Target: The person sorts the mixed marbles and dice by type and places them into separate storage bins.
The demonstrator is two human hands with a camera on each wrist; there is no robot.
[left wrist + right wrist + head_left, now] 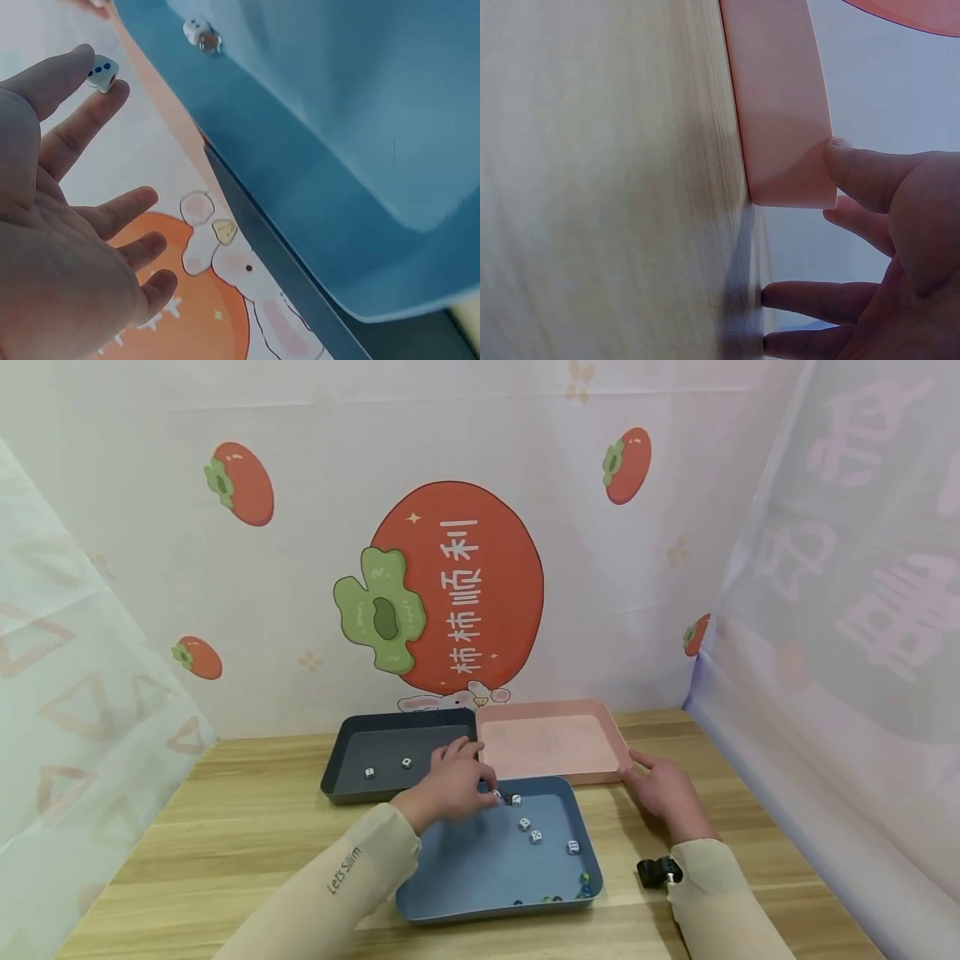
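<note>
My left hand (455, 782) is over the far left part of the blue tray (480, 877). Its thumb and index finger pinch a white die (103, 73) with dark blue pips, while the other fingers spread apart. Below, several dice (536, 837) lie in the blue tray, one die (196, 30) close to a small glassy marble (210, 43). My right hand (663, 789) holds the near right corner of the pink tray (784, 112), thumb at the rim and index finger against the outside.
A dark grey tray (360, 797) with two dice (407, 762) stands behind, left of the pink tray. Glass marbles (585, 883) lie along the blue tray's near right edge. A small black device (654, 872) is by the right wrist. Printed cloth (300, 568) encloses the wooden table (225, 827).
</note>
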